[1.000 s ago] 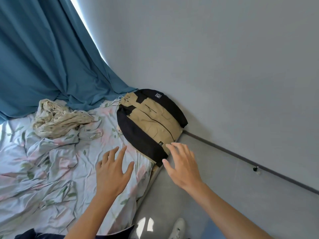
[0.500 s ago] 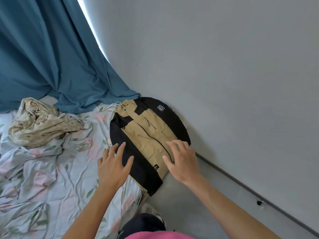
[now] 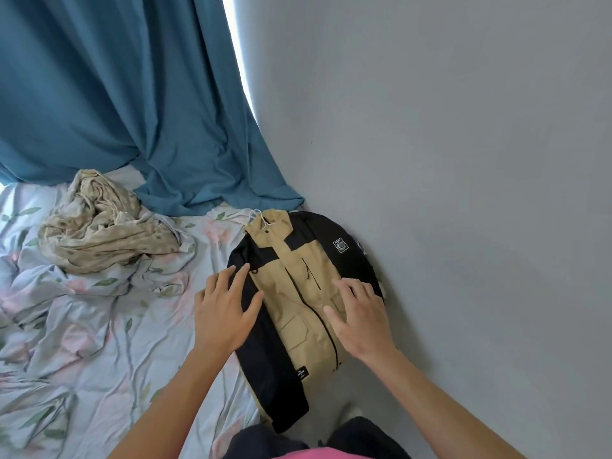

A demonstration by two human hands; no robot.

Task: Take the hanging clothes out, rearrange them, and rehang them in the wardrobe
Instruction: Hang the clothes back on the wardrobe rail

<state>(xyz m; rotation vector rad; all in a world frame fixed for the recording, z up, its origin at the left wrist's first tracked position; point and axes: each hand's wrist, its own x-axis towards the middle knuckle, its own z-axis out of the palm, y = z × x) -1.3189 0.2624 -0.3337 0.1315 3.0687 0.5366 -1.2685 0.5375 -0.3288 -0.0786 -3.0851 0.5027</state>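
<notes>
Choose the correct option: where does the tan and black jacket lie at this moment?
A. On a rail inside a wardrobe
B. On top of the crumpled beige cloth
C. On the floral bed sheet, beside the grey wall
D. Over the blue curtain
C: the tan and black jacket lies flat on the floral bed sheet at the bed's edge by the grey wall, apart from the crumpled beige cloth.

One tan-and-black jacket [image 3: 308, 303] on one white hanger [image 3: 261, 220] lies on one bed [image 3: 99, 342]. One crumpled beige cloth [image 3: 99, 233] and one blue curtain [image 3: 132, 104] are visible. Two hands appear: one left hand [image 3: 222, 313], one right hand [image 3: 364, 319].
</notes>
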